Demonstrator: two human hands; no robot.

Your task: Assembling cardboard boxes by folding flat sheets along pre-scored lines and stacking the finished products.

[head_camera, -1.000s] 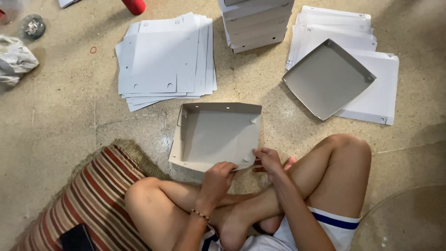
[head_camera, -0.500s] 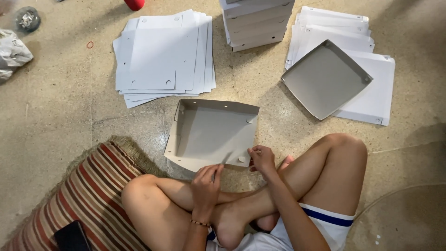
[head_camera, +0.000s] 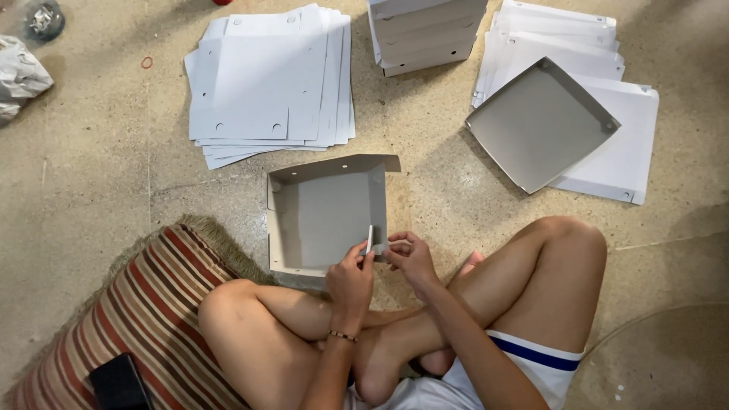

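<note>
Head view, the only one: half-folded box (head_camera: pixel 326 212) sits on the floor (head_camera: pixel 91 175) at frame centre, just above the crossed legs, open side up, far wall up with a flap sticking out at its right end. Left hand (head_camera: pixel 351 275) pinches the small corner tab (head_camera: pixel 370 239) at the box's lower right, thumb and fingers closed on it. Right hand (head_camera: pixel 410 257) is at the same corner from the right, fingers curled, touching the near-right wall; can't tell if it actually grips anything. For this corner I'd say: keep the tab upright and square to the wall, brace the wall from outside with the right hand, push along the crease rather than across it so the card doesn't buckle. Flat blanks (head_camera: pixel 269 83) lie at upper left, finished stack (head_camera: pixel 425 34) at top centre, tray (head_camera: pixel 541 125) on more sheets at upper right, striped cushion (head_camera: pixel 129 319) at lower left with a phone (head_camera: pixel 118 383) on it.
</note>
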